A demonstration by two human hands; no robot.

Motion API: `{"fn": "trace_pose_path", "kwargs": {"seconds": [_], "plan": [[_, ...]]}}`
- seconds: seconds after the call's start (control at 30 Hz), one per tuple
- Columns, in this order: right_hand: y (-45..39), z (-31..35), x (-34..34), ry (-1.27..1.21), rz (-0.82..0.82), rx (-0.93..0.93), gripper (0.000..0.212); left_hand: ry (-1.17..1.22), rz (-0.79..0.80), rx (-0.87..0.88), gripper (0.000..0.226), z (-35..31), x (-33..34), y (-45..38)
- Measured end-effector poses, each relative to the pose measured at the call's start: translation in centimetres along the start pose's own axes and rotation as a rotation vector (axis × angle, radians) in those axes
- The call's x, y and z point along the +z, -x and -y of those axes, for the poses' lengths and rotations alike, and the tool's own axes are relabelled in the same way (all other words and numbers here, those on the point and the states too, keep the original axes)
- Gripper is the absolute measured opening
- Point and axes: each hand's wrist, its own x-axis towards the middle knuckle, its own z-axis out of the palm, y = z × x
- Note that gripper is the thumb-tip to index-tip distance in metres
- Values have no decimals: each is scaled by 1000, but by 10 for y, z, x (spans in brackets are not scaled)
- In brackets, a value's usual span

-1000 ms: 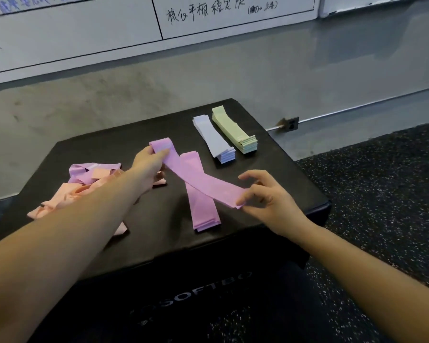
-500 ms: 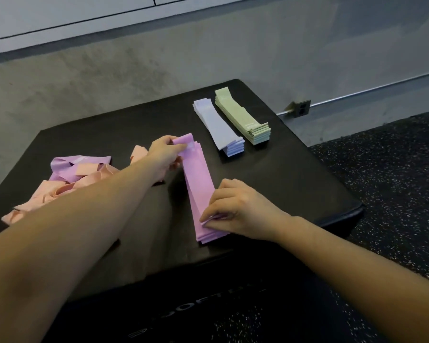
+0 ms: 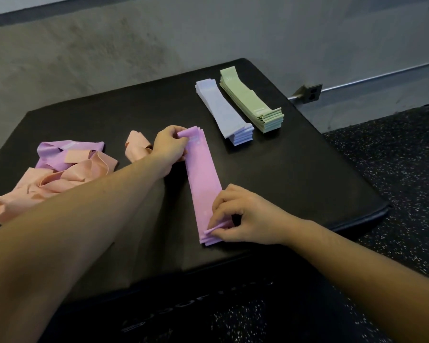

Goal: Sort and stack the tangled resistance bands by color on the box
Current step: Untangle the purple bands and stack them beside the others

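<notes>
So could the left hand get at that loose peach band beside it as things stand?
Probably yes. The loose peach band lies on the box right beside the left hand, nothing between them; but that hand pinches the pink stack and must let go first.

Your left hand (image 3: 170, 147) and right hand (image 3: 245, 219) were bare. Both forearms were uncovered. No part of a sleeve showed.

Gym: speckled rubber floor (image 3: 394, 174), padded black box (image 3: 295, 169) (plyo type), stacked resistance bands (image 3: 248, 100).
</notes>
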Motion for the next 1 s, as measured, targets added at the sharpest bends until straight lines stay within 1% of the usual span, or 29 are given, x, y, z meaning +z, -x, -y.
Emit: {"fn": "trace_pose_path", "kwargs": {"seconds": [0.1,0.17,0.23,0.27,0.33,0.4,0.5,0.57,0.63,0.8,0.9,1.0], "plan": [[-2,0,2,39,-2,-21,18,-6,-23,-6,20,2,2,-2],[-3,0,2,70,33,-8,21,-27,-4,-20,29,2,2,-3],[-2,1,3,79,63,-1,25,-41,11,-28,43,0,1,-1],[-1,1,3,60,58,7,27,-44,14,-25,49,-1,-1,1],[0,3,3,-28,-14,42,29,-39,26,-15,55,-4,-7,6],[1,4,1,-112,-81,82,24,-46,31,10,52,-7,-14,14],[-2,6,-1,-244,-145,141,11,-55,14,56,37,-11,-30,30],[-4,8,-4,-352,-190,218,11,-59,22,95,29,-9,-45,40],[-6,10,-7,-399,-211,280,16,-57,27,137,24,-6,-62,49],[-19,22,-8,-357,-250,285,14,-64,-9,213,18,12,-108,69],[-38,31,-7,-286,-276,283,10,-152,7,259,17,30,-136,75],[-68,42,-2,-199,-257,294,9,-257,-9,291,20,49,-170,76]]}}
